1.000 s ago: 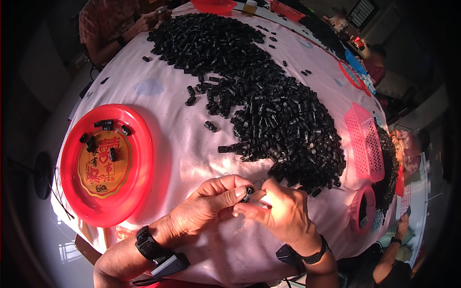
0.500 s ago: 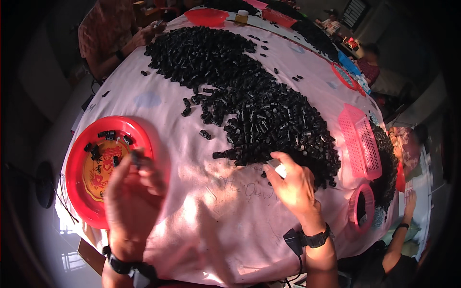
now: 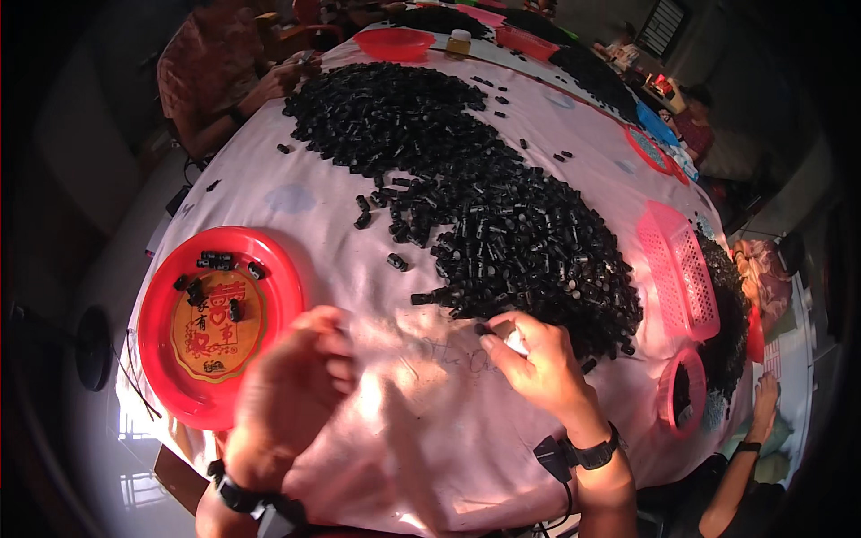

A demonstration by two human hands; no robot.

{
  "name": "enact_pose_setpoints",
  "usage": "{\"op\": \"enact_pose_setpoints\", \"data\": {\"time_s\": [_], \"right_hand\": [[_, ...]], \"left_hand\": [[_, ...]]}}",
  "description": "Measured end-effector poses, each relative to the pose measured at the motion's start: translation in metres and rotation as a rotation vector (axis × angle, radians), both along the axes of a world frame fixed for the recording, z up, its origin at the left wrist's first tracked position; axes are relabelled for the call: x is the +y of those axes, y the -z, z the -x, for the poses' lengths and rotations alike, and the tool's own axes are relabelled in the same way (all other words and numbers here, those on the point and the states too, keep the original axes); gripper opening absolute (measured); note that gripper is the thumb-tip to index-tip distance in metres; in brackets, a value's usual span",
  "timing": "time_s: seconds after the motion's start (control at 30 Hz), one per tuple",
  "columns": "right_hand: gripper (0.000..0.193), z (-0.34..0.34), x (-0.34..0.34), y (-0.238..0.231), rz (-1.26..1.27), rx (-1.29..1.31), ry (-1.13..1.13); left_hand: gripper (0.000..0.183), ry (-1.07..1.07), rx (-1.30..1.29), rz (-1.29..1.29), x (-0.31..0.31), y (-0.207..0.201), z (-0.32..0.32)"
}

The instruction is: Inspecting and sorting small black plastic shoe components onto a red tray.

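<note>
Small black cylindrical pieces [image 3: 502,224] lie in a long heap on the pink cloth. By the heap's near edge, my right hand [image 3: 547,363] is closed, with a small black cylinder [image 3: 483,329] at its thumb and fingertip. Something white [image 3: 516,342] shows between the same fingers; its kind is unclear. At the left stands a red plastic basin [image 3: 154,345] with a printed gold bottom and several black pieces [image 3: 215,260] in it. My left hand [image 3: 291,386] is beside the basin's right rim, fingers loosely bent and apart, somewhat blurred. I see nothing in it.
A pink perforated basket [image 3: 668,269] and a round pink container [image 3: 683,394] stand at the right. A red bowl [image 3: 395,45] and a small jar [image 3: 459,41] are at the far side. One person [image 3: 215,81] sits far left; another's arm [image 3: 744,462] reaches in right.
My left hand has moved right from over the basin, and the dark piece in its fingers no longer shows. A black cylinder now shows at my right fingertips. The whole view has shifted slightly.
</note>
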State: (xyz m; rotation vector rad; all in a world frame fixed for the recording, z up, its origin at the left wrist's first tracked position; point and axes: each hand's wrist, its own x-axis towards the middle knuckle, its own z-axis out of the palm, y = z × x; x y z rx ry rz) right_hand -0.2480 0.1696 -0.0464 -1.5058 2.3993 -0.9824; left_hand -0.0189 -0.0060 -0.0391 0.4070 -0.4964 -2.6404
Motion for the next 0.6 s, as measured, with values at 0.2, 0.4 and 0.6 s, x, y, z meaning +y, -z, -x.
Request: {"op": "enact_pose_setpoints", "data": {"time_s": [0.2,0.4,0.6], "right_hand": [[0.016,-0.025,0.002,-0.014,0.098,-0.216,-0.185],[0.026,-0.035,-0.005,-0.01,0.183,-0.455,-0.208],[0.036,-0.039,-0.011,-0.021,0.155,-0.448,-0.241]], "left_hand": [[0.037,0.443,-0.475,0.291,0.024,0.01,0.06],[0.031,0.507,-0.25,0.157,0.023,0.039,0.057],[0.028,0.479,-0.187,0.037,0.024,0.037,0.055]]}}
